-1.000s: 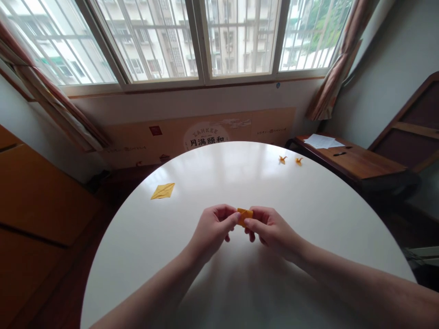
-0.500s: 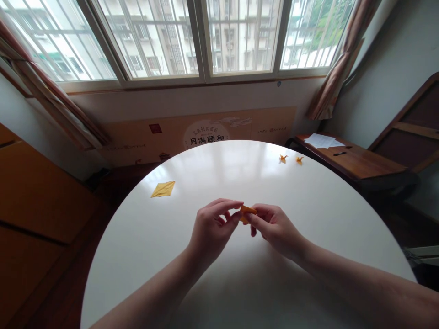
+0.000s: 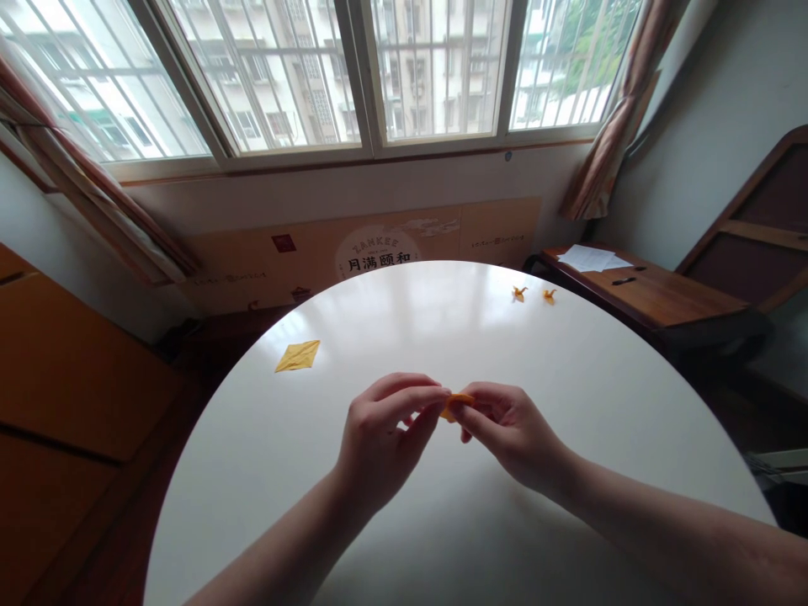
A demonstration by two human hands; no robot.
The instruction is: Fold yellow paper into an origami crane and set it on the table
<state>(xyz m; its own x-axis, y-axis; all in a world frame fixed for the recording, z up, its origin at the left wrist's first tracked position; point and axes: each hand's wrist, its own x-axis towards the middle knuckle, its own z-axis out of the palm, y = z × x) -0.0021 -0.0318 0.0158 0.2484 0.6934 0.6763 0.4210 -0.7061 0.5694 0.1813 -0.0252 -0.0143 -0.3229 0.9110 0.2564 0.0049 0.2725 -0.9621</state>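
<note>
Above the middle of the round white table (image 3: pixel 568 421), my left hand (image 3: pixel 379 438) and my right hand (image 3: pixel 511 429) meet fingertip to fingertip. Both pinch a small folded piece of orange paper (image 3: pixel 455 402), of which only a thin edge shows between the fingers. A flat yellow folded paper (image 3: pixel 297 356) lies on the table to the left, well away from my hands. Two tiny orange paper cranes (image 3: pixel 532 294) stand near the far right edge.
A dark wooden side table (image 3: pixel 656 299) with white sheets and a pen stands at the right, beside a wooden headboard-like panel. A printed cardboard panel (image 3: pixel 379 248) leans under the barred windows. Curtains hang at both sides, and brown cabinets line the left.
The orange paper has turned from face-on to nearly edge-on between my fingers. My left fingers have stretched over it, and both hands have shifted slightly toward me.
</note>
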